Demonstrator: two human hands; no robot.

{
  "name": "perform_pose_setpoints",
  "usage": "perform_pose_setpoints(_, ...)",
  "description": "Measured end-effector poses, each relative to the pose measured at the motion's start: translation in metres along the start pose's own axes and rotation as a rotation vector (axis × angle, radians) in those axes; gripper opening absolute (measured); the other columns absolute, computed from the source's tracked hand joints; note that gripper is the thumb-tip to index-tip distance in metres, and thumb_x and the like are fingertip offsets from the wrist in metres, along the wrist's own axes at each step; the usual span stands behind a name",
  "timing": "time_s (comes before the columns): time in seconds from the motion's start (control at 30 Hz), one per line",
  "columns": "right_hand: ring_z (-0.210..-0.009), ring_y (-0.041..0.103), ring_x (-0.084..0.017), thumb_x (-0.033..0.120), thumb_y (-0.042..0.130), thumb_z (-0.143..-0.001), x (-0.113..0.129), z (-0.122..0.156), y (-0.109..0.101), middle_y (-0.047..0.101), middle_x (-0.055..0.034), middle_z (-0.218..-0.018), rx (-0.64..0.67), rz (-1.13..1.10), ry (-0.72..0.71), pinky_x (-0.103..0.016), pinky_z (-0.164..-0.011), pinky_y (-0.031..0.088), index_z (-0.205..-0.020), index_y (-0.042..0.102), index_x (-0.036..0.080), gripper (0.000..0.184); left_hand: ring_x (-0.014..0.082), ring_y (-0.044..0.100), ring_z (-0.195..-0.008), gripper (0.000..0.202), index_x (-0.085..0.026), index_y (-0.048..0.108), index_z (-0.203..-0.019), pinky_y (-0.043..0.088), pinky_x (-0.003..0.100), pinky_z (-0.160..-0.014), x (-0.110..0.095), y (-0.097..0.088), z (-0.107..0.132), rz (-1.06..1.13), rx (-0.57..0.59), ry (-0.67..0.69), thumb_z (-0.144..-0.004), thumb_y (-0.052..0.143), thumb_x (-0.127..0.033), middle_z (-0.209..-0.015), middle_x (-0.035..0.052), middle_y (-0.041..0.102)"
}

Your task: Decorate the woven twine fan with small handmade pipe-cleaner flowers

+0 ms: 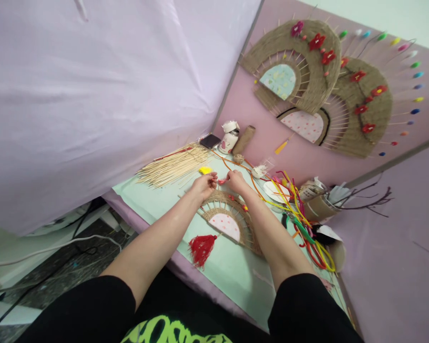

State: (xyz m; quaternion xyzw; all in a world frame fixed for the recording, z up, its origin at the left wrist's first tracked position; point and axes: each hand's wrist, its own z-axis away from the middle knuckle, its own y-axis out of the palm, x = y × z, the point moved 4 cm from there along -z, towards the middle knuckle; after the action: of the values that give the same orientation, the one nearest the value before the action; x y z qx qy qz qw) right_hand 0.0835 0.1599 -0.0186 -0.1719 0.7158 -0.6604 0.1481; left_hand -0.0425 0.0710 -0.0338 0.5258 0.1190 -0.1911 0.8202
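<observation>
My right hand pinches a small pink bit near a half-round brown string fan; I can't tell if my left hand grips.

Black shirt with green, seemingly lettered print

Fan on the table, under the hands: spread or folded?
Spread. The fan lies as a wide half-ring on the pale green cloth, its thin ribs splayed apart around the spotted centre.

Green letters on the black shirt — partly cut off — show a legible "OS".
</observation>
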Motion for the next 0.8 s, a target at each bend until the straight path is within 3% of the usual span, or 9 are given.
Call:
perform_pose_setpoints(0.2,-0.110,0.049,-0.026,0.011,0.039,-0.093,0.011,0.006,-0.006,0.057,-0.0184,-0.117,0.042,0.127,0.012,-0.034,-0.088,0.039,-0.116,0.055,0.014,0.028,0.0035,0.045,-0.049,0.025,-0.010,0.063,-0.083,0.035,0.011,-0.044,0.000,0.000,0.001,0.010,0.004,-0.016,-0.074,0.045,0.006,-0.065,0.0021,0.054)
perform_pose_setpoints(0.37,-0.109,0.051,-0.025,0.013,0.040,-0.095,0.012,0.013,-0.009,0.058,-0.0178,-0.117,0.067,0.171,0.017,-0.033,-0.087,0.040,-0.119,0.052,0.014,0.027,0.0038,0.045,-0.049,0.026,-0.010,0.062,-0.084,0.035,0.011,-0.043,0.000,0.001,0.004,0.010,-0.002,-0.023,-0.074,0.044,0.007,-0.064,0.0022,0.054)
perform_pose_setpoints(0.8,-0.114,0.052,-0.027,0.001,0.036,-0.084,-0.003,0.032,-0.017,0.059,-0.0183,-0.122,-0.013,0.109,-0.018,-0.035,-0.097,0.039,-0.136,0.047,0.009,0.054,0.0033,0.042,-0.044,0.029,-0.012,0.061,-0.085,0.033,0.010,-0.040,0.000,0.004,0.007,-0.013,0.006,-0.036,-0.073,0.043,0.008,-0.061,0.0010,0.054)
